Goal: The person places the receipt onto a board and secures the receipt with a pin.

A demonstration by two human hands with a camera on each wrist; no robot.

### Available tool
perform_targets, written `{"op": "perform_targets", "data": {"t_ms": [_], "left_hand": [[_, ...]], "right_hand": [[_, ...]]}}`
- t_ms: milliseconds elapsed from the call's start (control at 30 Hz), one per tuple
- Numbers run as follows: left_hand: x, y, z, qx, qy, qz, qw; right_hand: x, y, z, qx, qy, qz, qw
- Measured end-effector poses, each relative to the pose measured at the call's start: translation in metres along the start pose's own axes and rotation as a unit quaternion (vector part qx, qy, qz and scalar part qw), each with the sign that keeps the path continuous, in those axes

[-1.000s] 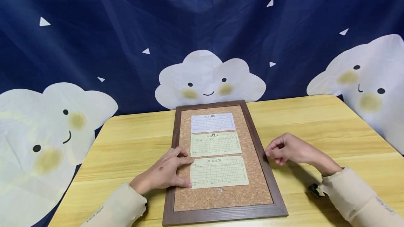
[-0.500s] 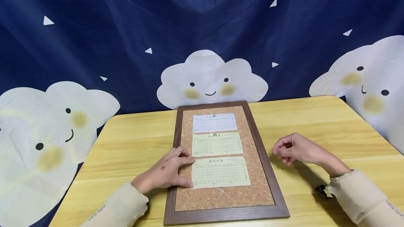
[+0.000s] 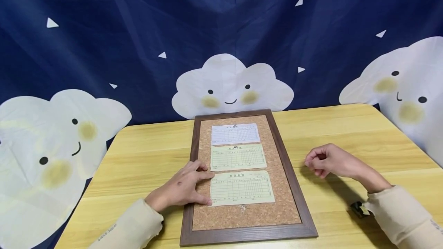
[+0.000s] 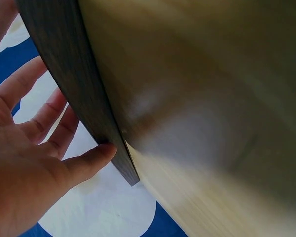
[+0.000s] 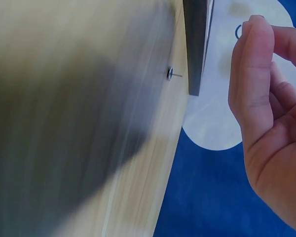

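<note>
A cork board point(image 3: 287, 206) in a dark wooden frame lies on the table. Three printed slips are on it: a white-lilac one point(image 3: 235, 135) at the top, a pale green one point(image 3: 238, 158) in the middle, another pale green one point(image 3: 241, 191) lowest. Small dark tack heads show on the upper two. My left hand point(image 3: 181, 185) rests on the frame's left side, fingers spread, thumb and index at the lowest slip's left edge. My right hand point(image 3: 333, 161) hovers right of the board, thumb and index together, nothing visible between them. A thumbtack point(image 5: 170, 74) lies beside the frame.
The light wooden table point(image 3: 145, 153) extends on both sides of the board. A dark blue curtain point(image 3: 145, 18) with white clouds hangs behind it. A small black item point(image 3: 360, 209) is at the right sleeve's cuff. A rough whitish mark point(image 3: 243, 209) shows below the lowest slip.
My right hand has moved rightward, away from the frame's right edge, its thumb and index still together. My left hand has stayed at the frame and slip.
</note>
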State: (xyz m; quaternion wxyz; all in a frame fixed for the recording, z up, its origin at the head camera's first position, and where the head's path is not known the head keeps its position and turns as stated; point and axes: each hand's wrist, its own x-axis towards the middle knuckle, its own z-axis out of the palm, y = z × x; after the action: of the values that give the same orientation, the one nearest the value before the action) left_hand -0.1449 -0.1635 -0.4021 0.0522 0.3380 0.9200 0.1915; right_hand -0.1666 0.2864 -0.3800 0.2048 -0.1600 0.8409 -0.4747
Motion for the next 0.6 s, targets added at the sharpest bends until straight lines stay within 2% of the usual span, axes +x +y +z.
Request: {"op": "perform_targets", "data": {"t_ms": [200,600], "left_hand": [[0.0,-0.001,0.0,0.003,0.004,0.008,1.0],[0.0,0.001,-0.001,0.003,-0.005,-0.002,1.0]], "right_hand": [[-0.002,0.003,-0.004,0.004,0.008,0.009,0.9999],[-0.003,0.011,-0.008,-0.016,0.037,0.017,0.999]]}}
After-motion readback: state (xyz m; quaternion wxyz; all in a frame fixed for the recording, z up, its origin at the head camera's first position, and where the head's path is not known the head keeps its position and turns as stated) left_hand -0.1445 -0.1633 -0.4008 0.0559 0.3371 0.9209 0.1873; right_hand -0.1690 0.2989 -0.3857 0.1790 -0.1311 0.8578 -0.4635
